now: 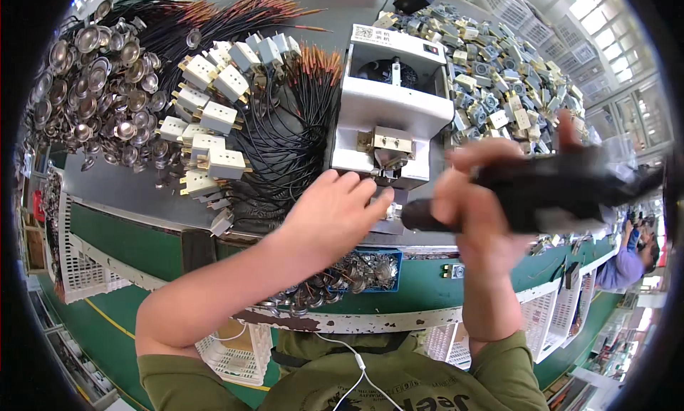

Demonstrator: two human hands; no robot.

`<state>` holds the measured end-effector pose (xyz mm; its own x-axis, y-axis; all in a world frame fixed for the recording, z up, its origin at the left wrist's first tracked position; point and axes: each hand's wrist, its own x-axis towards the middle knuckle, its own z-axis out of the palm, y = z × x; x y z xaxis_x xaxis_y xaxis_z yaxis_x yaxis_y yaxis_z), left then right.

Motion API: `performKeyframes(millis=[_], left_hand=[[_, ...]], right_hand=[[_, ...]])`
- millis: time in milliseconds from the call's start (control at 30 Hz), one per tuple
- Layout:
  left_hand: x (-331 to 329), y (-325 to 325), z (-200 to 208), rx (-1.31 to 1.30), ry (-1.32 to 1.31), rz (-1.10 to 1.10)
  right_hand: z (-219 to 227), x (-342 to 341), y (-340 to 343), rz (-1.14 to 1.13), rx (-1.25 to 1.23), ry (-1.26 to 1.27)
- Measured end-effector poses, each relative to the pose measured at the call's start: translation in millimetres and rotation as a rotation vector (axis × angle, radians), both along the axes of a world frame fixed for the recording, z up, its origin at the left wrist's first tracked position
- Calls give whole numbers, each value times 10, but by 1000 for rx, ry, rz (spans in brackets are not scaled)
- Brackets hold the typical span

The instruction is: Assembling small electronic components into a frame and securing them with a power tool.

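Observation:
My right hand (484, 204) is wrapped round a black electric screwdriver (541, 190), smeared by motion. Its narrow end points left, close to a small shiny piece (393, 211) at the bench edge. Beside that piece, my left hand (338, 211) has its fingers bent and close together, against the front of a white screw feeder (395, 111); what lies under the fingertips is hidden. On the feeder's front sits a small metal rail part (390, 146).
White-and-grey plug sockets (214, 115) with black wires (285, 140) lie left of the feeder, beyond them a heap of metal discs (92, 83). More grey sockets (499, 69) pile up at the right. A blue tray (397, 272) holds metal pieces near me. A person (627, 261) is far right.

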<state>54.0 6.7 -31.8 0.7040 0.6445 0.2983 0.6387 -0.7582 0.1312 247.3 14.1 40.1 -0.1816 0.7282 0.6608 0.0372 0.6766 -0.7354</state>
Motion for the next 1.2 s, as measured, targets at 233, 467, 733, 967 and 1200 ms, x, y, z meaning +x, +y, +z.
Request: performKeyframes(millis=[233, 467, 733, 967, 1200], left_hand=[[90, -461, 61, -251, 115, -243], [-298, -405, 564, -392, 136, -298], [-221, -439, 490, -462, 214, -117], [431, -605, -246, -237, 188, -291], [342, -539, -101, -196, 39, -336]], right_hand=[[138, 54, -41, -28, -136, 129], [160, 159, -89, -92, -144, 112], [147, 112, -74, -52, -171, 170], [379, -19, -145, -90, -34, 260], [371, -86, 118, -129, 140, 288]])
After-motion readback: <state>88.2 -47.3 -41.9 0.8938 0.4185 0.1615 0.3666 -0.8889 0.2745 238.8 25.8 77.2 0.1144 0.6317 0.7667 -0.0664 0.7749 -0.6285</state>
